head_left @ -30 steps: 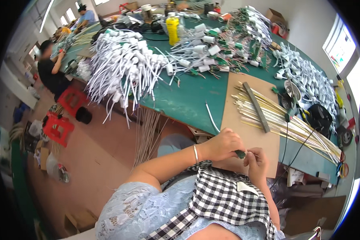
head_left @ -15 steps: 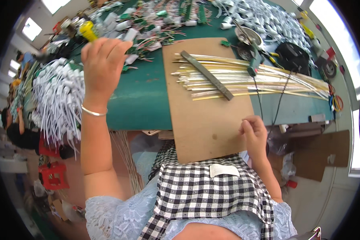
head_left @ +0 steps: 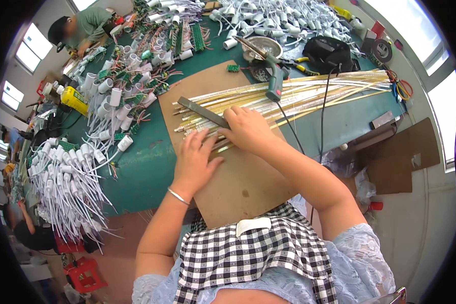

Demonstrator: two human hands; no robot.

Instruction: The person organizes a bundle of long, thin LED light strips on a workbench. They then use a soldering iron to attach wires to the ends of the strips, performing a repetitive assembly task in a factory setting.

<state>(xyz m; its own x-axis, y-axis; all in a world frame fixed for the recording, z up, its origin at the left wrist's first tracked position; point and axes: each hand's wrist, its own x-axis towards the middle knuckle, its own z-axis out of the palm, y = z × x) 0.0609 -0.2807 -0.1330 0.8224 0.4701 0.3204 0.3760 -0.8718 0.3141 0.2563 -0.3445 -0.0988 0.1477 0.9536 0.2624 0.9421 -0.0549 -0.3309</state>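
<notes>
A bundle of long thin white and yellow strips (head_left: 299, 96) lies across a brown board (head_left: 228, 187), its near-left ends fanned out. Across these strips rests a dark flat bar (head_left: 200, 110), tilted down to the right. My right hand (head_left: 248, 128) is closed around the bar's lower right end; some of its fingertips are hidden behind the hand. My left hand (head_left: 193, 161), with a silver bangle at the wrist, lies with fingers stretched out at the strip ends just below the bar, thumb apart. Nothing shows in its grasp.
A green glue gun (head_left: 275, 83) with a black cord lies over the strips. Behind it stand a metal bowl (head_left: 273, 45) and a black bag (head_left: 329, 53). White lamp holders with wires (head_left: 68, 177) are heaped at left. A person (head_left: 88, 28) works at the far left.
My left hand has come down from the lamp-holder pile to the strip ends. My right hand has moved up from the board's right edge onto the bar. The head view has shifted.
</notes>
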